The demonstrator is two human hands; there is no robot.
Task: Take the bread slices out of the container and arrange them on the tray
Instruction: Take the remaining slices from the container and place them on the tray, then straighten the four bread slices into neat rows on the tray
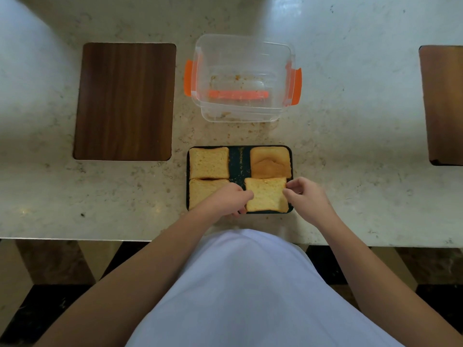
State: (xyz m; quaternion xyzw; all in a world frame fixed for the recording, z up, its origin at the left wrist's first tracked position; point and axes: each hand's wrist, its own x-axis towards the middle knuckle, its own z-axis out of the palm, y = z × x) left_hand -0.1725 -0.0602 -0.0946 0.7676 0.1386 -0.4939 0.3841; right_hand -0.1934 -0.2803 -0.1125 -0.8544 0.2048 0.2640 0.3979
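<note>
Two hands are working one slice at the near edge of the tray (238, 156): the left hand (231, 197) is pinching the left side of the near-right slice (266, 195), and the right hand (304, 196) is pinching its far-right corner, both arms reaching in from below with wrists low and fingers curled inward.

Soft bread is likely to tear or dent if the two pinches are pulling against each other, and that far-right corner looks the weakest spot. The slice is also sitting slightly skewed, its far edge touching or just overlapping the browner far-right slice (271, 162), so a push away from the body could be riding it up onto that neighbour. The left forearm is crossing the near-left slice (204, 191) and may be pressing on it, though contact cannot be told. The far-left slice (209, 162) is lying flat and clear of the hands.

Beyond the tray, the clear container (246, 58) with orange clips is holding only crumbs, so all four slices appear to be out, with the final squaring-up remaining
</note>
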